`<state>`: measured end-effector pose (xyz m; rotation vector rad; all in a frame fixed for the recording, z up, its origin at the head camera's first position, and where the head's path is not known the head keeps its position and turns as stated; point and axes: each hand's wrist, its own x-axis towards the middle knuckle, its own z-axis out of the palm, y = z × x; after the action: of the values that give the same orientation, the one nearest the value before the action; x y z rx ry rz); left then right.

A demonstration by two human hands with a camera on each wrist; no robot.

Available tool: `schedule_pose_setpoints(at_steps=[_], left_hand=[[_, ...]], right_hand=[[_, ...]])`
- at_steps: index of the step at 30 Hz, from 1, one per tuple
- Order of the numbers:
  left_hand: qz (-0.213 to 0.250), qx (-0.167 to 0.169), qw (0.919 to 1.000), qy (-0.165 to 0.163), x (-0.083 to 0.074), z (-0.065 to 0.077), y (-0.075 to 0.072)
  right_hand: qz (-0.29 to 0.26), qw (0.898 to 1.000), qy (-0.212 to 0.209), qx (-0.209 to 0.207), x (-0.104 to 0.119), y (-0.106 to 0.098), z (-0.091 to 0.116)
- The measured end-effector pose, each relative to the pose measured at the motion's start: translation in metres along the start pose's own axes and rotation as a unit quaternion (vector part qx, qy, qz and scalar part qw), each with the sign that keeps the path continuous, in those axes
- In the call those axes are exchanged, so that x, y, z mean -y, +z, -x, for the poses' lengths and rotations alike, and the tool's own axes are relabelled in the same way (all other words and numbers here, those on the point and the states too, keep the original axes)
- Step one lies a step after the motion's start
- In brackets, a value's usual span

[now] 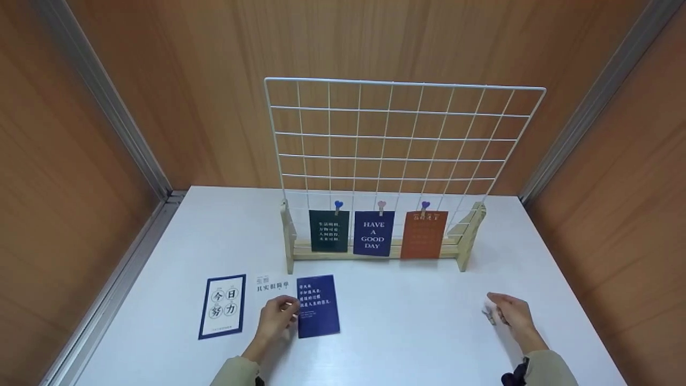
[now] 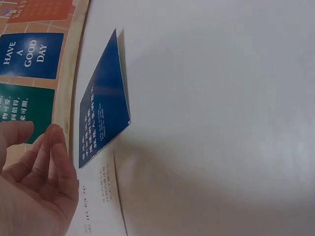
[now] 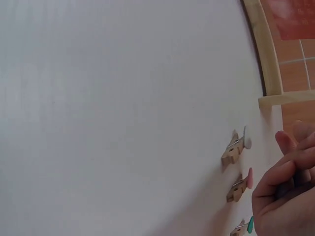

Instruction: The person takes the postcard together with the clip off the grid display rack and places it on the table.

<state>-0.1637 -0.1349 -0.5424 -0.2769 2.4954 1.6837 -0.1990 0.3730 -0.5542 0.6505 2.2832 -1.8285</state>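
My left hand (image 1: 278, 316) hovers beside the left edge of a dark blue card (image 1: 319, 306) with white writing. In the left wrist view its thumb stands apart from loosely bent fingers (image 2: 54, 152), with nothing between them. Partly under this hand lies a white card (image 1: 272, 284). My right hand (image 1: 513, 313) is at the right of the table, its fingers curled; whether they hold anything is hidden. Small wooden clothespins lie beside it: one with a white top (image 3: 234, 149), one pink (image 3: 238, 188) and one teal (image 3: 242, 228).
A white wire grid (image 1: 396, 112) stands in a wooden base (image 1: 375, 256) at the back. Clothespins hold a green card (image 1: 329, 231), a blue card (image 1: 373, 233) and an orange card (image 1: 423, 236) on it. A blue-bordered white card (image 1: 223, 305) lies at left. Wooden walls (image 1: 225, 43) enclose the table.
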Motion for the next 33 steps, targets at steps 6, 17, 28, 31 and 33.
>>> schedule_pose_setpoints(at_steps=[6,17,28,31,33], left_hand=[[-0.022,0.000,0.9995,0.023,-0.010,-0.010,0.003],[-0.043,-0.004,0.9972,0.061,-0.017,-0.018,0.014],[-0.044,0.000,0.9963,0.074,-0.022,-0.027,0.017],[-0.039,0.004,0.9973,0.062,-0.022,-0.029,0.018],[-0.040,0.004,0.9979,0.051,-0.023,-0.031,0.018]], right_hand=[[0.024,1.000,-0.002,0.003,0.023,0.010,-0.001],[-0.005,1.000,-0.022,0.007,0.044,0.040,0.000],[-0.016,0.999,-0.036,0.030,0.057,0.065,-0.002],[-0.018,0.999,-0.041,0.032,0.060,0.072,-0.004],[-0.018,0.998,-0.046,0.035,0.062,0.076,-0.006]])
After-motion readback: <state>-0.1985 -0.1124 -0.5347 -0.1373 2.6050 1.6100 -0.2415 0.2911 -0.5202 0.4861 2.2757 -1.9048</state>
